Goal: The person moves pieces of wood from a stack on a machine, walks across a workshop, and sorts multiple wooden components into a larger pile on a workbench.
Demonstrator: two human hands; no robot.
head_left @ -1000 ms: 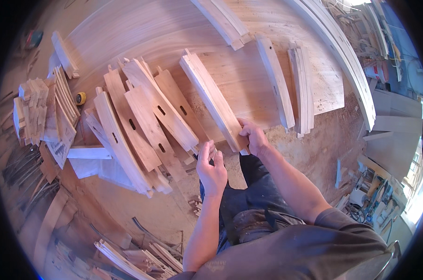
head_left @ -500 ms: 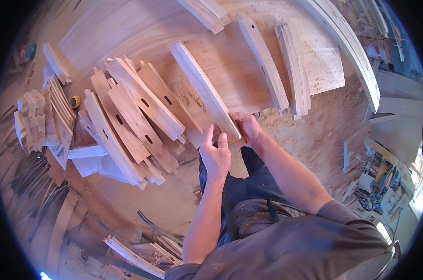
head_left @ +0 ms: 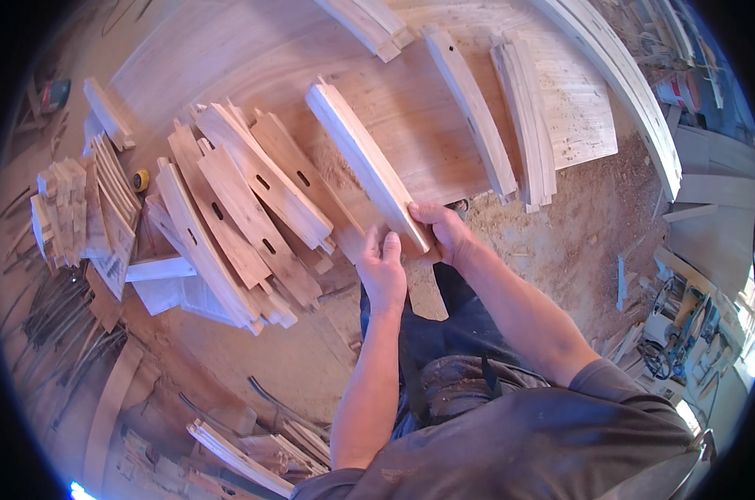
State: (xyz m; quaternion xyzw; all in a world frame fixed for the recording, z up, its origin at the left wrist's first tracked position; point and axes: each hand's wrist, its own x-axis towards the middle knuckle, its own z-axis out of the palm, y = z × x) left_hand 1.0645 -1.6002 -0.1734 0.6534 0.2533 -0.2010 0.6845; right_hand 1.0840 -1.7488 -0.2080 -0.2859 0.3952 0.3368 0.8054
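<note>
A pale squared wooden rail points away from me, its near end between my two hands. My right hand grips that end from the right, the thumb on the upper face and the other fingers hidden beneath. Beside the rail's left edge is my left hand, thumb raised and fingers loosely apart. Whether its fingertips touch the underside I cannot make out. Just left lies a slotted wooden piece, next to a pile of similar slotted pieces.
A broad wooden panel lies under the work. More rails and stacked strips rest on its right part. Long pale boards curve along the far right. A yellow tape measure sits by stacked pieces at left.
My left hand's thumb and fingers have drawn closer together beside the rail. My right thumb has come onto the upper face, and the rail looks slightly rolled, showing more of its broad face.
</note>
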